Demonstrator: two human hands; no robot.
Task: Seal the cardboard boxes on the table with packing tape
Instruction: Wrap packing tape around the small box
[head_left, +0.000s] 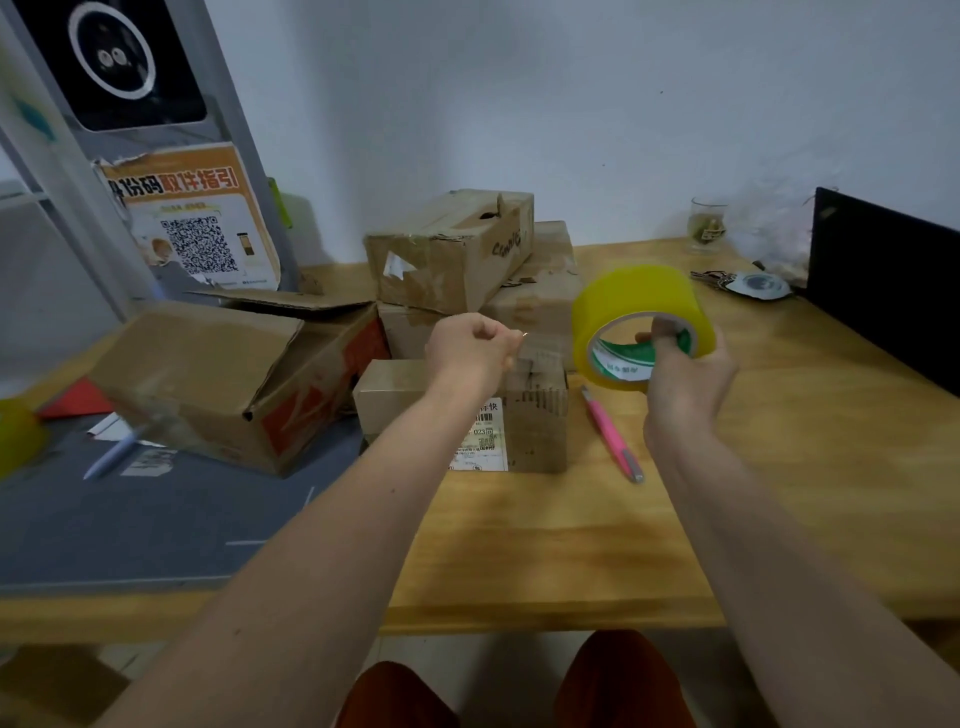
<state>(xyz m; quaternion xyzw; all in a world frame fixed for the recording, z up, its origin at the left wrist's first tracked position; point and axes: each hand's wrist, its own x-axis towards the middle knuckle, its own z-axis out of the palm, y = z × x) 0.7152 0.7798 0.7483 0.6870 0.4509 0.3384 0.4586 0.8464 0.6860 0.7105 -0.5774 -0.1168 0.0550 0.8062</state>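
I am looking down at a wooden counter (545, 545) standing against a pale wall, with a grey mat (130, 519) covering its left part. On the mat, a large cardboard box (208, 384) with an orange printed side is lying with its flaps open. Behind the middle of the counter, a stack of worn cardboard boxes (452, 249) is leaning together, the top one tilted. In front of the stack, a small labelled box (535, 421) is sitting flaps down, just below my left hand (470, 348). That hand is hovering over the small box with its fingers curled together; whether it is pinching a tape end I cannot tell. My right hand (685, 379) is gripping a roll of yellow packing tape (641, 322), thumb hooked inside the core, holding it in the air to the right of the small box. A black screen (883, 286) is standing at the right edge. A pink utility knife (613, 434) is lying on the wood between the small box and my right forearm. A glass (707, 224) is standing near the wall, and keys (717, 278) are lying beside it.
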